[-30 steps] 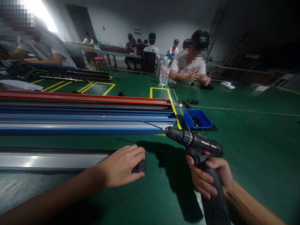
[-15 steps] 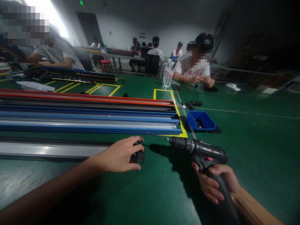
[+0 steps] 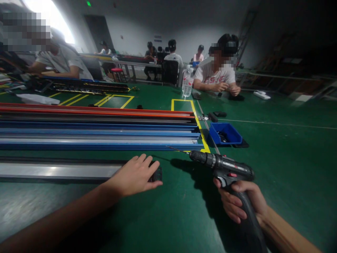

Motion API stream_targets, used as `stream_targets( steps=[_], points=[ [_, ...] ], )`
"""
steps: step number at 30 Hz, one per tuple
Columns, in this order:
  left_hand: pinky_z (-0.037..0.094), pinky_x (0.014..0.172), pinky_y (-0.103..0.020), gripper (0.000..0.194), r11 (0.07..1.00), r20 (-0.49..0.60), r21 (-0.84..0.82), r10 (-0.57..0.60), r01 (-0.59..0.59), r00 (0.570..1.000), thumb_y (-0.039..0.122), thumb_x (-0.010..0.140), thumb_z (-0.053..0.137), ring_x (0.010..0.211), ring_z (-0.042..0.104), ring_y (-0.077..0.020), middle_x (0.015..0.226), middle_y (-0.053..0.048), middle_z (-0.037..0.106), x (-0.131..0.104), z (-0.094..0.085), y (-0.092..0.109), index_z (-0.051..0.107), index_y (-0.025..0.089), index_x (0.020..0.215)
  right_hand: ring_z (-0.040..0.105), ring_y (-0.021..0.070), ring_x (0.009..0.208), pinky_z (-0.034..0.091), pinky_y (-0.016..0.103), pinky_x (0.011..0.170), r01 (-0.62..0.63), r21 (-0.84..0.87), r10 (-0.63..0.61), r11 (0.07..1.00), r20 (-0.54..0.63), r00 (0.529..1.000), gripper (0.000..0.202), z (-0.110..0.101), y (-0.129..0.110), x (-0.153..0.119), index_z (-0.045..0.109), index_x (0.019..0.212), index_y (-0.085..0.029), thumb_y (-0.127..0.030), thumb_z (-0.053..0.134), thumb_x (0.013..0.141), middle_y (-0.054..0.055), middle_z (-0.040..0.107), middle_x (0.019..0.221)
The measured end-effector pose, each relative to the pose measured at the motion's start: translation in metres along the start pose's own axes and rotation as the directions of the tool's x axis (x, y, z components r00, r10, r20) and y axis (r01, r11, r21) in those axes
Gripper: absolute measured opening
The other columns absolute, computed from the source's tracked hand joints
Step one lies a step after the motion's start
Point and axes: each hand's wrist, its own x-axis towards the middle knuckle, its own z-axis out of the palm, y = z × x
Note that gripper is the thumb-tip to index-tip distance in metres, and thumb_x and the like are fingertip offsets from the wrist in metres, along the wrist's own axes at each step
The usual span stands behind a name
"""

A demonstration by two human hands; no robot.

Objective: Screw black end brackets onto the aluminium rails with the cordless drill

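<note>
My right hand (image 3: 238, 202) is closed around the handle of a black cordless drill (image 3: 223, 164). The drill's long thin bit points left over the table, above the near end of the blue rails. My left hand (image 3: 138, 175) grips a black end cap (image 3: 158, 174) on the right end of a silver metal rail (image 3: 58, 170), thumb on the near side and fingers over the top. The palm hides part of the cap and the rail's end. Between the bit and the cap there is a gap.
Blue rails (image 3: 100, 146) and an orange rail (image 3: 105, 110) lie parallel beyond the silver one. A blue bin (image 3: 226, 138) with small dark parts stands right of them. Farther back are water bottles (image 3: 187, 82) and a seated person (image 3: 217, 75). Yellow tape (image 3: 181, 100) marks the green table.
My left fingers have shifted and settled lower over the end cap. The drill has moved very slightly left and up in view, still in my right hand.
</note>
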Motion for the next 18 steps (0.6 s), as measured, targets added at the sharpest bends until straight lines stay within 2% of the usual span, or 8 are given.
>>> stream_targets(
  steps=[7, 11, 18],
  points=[
    [0.055, 0.081, -0.047, 0.05, 0.989, -0.004, 0.141, -0.03, 0.03, 1.0, 0.055, 0.106, 0.047, 0.096, 0.067, -0.0347, 0.107, -0.019, 0.072, 0.002, 0.005, 0.006, 0.072, 0.018, 0.128, 0.027, 0.007, 0.036, 0.048, 0.023, 0.045, 0.013, -0.002, -0.013, 1.0, -0.032, 0.999, 0.029, 0.003, -0.004, 0.001, 0.067, 0.11, -0.015, -0.032, 0.065, 0.087, -0.01, 0.047, 0.056],
    [0.055, 0.079, -0.048, 0.05, 0.987, -0.013, 0.154, -0.038, 0.04, 0.999, 0.054, 0.107, 0.046, 0.093, 0.066, -0.0357, 0.105, -0.02, 0.071, 0.001, 0.005, 0.007, 0.073, 0.018, 0.128, 0.028, 0.0073, 0.036, 0.05, 0.024, 0.046, 0.009, 0.011, -0.009, 1.0, -0.032, 0.999, 0.029, 0.003, -0.004, 0.001, 0.068, 0.111, -0.014, -0.031, 0.064, 0.087, -0.009, 0.048, 0.056],
    [0.055, 0.08, -0.044, 0.048, 0.987, -0.079, 0.142, -0.066, 0.077, 0.995, 0.055, 0.106, 0.047, 0.089, 0.066, -0.031, 0.099, -0.017, 0.071, 0.004, 0.01, 0.013, 0.074, 0.019, 0.123, 0.029, 0.0076, 0.037, 0.051, 0.024, 0.046, 0.014, 0.016, -0.014, 1.0, -0.029, 0.999, 0.029, 0.002, -0.003, 0.001, 0.068, 0.111, -0.014, -0.031, 0.063, 0.088, -0.008, 0.049, 0.057]
  ],
)
